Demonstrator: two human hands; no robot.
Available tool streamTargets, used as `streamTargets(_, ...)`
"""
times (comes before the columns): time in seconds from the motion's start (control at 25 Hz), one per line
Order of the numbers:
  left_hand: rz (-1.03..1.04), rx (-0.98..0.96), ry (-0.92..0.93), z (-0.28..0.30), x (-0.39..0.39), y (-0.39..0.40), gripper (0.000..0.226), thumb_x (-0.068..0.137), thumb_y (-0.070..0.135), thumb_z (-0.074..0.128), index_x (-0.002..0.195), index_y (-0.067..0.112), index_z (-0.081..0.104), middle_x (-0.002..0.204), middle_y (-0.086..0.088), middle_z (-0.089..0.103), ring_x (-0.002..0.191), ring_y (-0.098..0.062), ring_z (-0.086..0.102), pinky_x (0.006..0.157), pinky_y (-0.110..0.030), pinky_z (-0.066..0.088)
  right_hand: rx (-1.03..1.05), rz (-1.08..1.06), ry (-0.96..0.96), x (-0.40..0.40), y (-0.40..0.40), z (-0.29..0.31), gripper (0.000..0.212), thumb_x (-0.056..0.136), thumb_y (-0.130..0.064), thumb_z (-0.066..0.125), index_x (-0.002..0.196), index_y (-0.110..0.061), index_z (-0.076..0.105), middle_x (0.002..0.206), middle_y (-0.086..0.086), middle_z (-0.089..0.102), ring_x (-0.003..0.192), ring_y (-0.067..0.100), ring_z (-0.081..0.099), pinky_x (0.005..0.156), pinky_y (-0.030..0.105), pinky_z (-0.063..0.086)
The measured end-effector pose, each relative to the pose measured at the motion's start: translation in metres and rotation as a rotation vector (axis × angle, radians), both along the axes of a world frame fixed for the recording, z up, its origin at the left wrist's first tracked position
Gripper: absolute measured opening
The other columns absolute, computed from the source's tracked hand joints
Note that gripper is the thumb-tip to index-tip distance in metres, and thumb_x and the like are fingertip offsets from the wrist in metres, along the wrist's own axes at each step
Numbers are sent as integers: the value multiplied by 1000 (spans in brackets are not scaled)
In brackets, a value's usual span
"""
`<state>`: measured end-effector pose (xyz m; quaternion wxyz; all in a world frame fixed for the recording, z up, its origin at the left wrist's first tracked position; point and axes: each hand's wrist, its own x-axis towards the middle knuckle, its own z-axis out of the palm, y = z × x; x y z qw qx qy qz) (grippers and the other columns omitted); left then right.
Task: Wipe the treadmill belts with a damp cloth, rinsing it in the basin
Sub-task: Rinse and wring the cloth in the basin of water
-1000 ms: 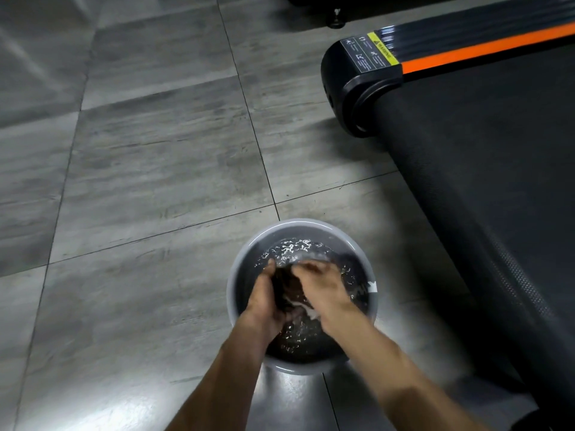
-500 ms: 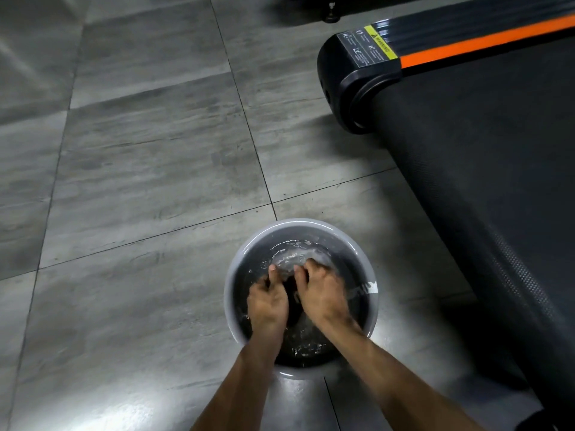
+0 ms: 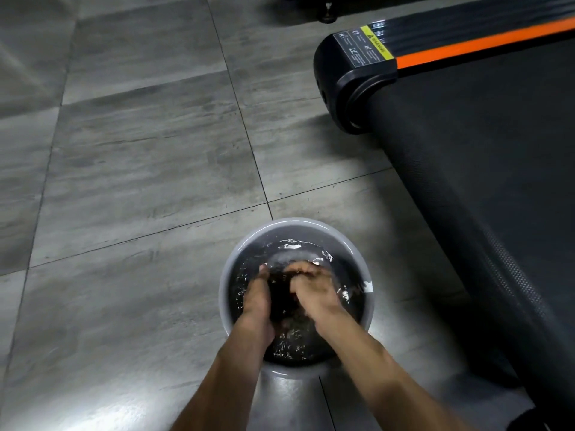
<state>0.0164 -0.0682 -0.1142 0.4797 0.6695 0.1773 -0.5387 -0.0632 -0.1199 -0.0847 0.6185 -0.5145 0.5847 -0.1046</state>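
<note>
The cloth (image 3: 281, 295), a dark wet wad, sits in the water of the basin (image 3: 228, 286), squeezed between the two hands. The left hand (image 3: 258, 298) curls round its left side and the right hand (image 3: 312, 290) clasps it from the right, fingers bent over the top; both are wrist-deep inside the rim. The water is rippled and throws small white glints. The basin is round and grey, standing on the floor (image 3: 140, 169) just below a crossing of grout lines. The floor is large grey tiles with a streaked, stone-like grain, glossy enough to carry a pale sheen near the bottom left and beside the basin. To the right, near the basin but apart from it, lies the treadmill (image 3: 348, 85): its black textured belt (image 3: 485, 157) runs off the right edge, wrapped round a rounded black end cap. Along the far side rail runs an orange stripe (image 3: 479, 46), with a yellow-and-black warning label (image 3: 362, 49) at its end. The light is dim, with deep shadow under the treadmill.
</note>
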Motion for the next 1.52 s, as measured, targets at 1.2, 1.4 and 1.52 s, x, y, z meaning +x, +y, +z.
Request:
streamTargets(1.2, 58, -179, -58, -5, 0, 4, 44, 99, 38, 34, 95, 12, 69, 100, -18, 65, 86, -26, 66, 67, -30, 55, -515, 177, -167, 2, 23, 40, 18, 78, -7, 59, 73, -17, 73, 77, -9, 70, 74, 4, 65, 68, 18, 51)
streamTargets(1.4, 91, -122, -156, 27, -7, -7, 30, 100, 18, 42, 82, 9, 65, 80, -13, 65, 68, -24, 63, 65, -31, 50, -626, 305, -141, -9, 19, 7, 15, 90, -21, 64, 105, -18, 63, 104, -2, 61, 98, 10, 57, 90, 13, 40)
streamTargets(1.52, -106, -10, -386, 32, -12, -9, 30, 103, 27, 44, 98, 7, 66, 93, -17, 67, 80, -27, 63, 66, -27, 47, -745, 432, 168, -22, 10, -14, 21, 101, -33, 48, 97, -16, 61, 94, 6, 67, 81, 25, 64, 76, 35, 51)
